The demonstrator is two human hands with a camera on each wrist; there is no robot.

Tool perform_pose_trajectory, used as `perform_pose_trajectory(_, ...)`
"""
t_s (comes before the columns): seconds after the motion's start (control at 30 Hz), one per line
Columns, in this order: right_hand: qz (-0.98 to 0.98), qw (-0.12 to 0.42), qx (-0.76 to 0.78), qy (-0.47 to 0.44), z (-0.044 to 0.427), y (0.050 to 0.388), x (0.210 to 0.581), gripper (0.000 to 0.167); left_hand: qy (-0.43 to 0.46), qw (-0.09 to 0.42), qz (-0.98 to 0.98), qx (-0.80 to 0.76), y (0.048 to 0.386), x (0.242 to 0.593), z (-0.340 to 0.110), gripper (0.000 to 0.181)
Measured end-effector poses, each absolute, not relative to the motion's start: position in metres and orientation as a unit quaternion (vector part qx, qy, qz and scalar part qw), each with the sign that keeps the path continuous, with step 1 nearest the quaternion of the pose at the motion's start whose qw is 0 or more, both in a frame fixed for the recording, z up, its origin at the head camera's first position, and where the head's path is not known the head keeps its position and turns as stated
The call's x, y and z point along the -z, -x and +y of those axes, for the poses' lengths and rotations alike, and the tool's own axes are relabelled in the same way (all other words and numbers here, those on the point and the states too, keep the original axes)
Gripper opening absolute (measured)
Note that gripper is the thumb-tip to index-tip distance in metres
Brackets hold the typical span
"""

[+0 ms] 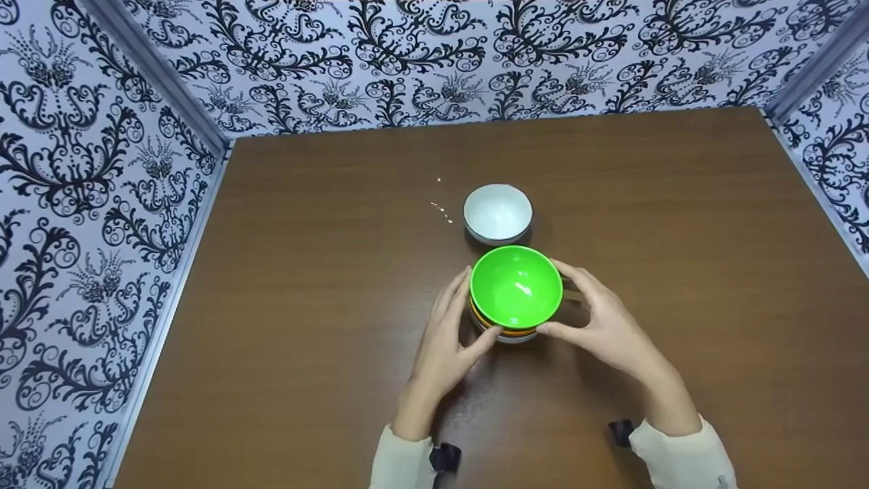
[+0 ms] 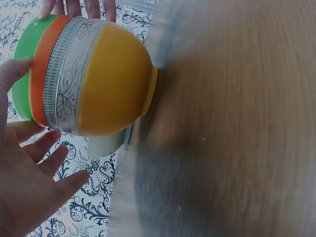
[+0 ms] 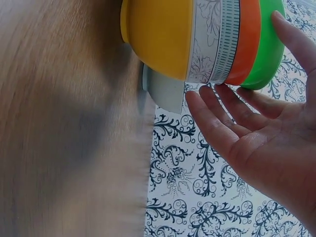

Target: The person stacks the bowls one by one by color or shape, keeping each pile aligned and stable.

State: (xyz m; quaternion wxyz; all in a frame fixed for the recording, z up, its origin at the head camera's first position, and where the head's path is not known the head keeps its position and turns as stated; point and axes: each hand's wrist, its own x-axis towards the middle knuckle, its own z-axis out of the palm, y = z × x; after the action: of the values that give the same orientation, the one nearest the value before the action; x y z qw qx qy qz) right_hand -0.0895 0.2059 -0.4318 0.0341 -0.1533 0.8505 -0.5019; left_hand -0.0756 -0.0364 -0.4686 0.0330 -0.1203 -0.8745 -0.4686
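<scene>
A green bowl (image 1: 516, 288) tops a nested stack in front of me. Beneath it, an orange bowl (image 2: 43, 74) shows as a band, then a white band with green dashes. Lowest is a yellow bowl (image 2: 116, 81) with a leaf-patterned white band, its foot on the table. My left hand (image 1: 441, 343) holds the green bowl from the left, thumb at the near side, fingers along the far side. From the right, my right hand (image 1: 607, 329) grips the same bowl, thumb in front and fingertips behind. The inside of the lower bowls is hidden.
Just behind the stack stands a separate white bowl (image 1: 497, 212). Small pale specks (image 1: 442, 210) lie left of it on the brown wooden table (image 1: 326, 272). Patterned panels (image 1: 421, 61) border the table at the back and both sides.
</scene>
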Motion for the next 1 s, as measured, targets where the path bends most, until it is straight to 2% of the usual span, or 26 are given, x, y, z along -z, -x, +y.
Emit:
perform_pose_trajectory(0.37, 0.848, 0.036, 0.505, 0.154, 0.2045, 0.0889, 0.4356, 0.090, 0.122, 0.029, -0.874, 0.470, 0.0741, 0.4708, -0.0377, 0.082)
perform_pose_trajectory(0.73, 0.855, 0.034, 0.495, 0.149, 0.2040, 0.0881, 0.4375, 0.091, 0.138, 0.066, -0.904, 0.400, 0.0723, 0.4701, -0.0393, 0.083)
perform_pose_trajectory(1.0, 0.855, 0.037, 0.496, 0.147, 0.2038, 0.0876, 0.4396, 0.090, 0.137, 0.071, -0.907, 0.393, 0.0727, 0.4704, -0.0386, 0.083)
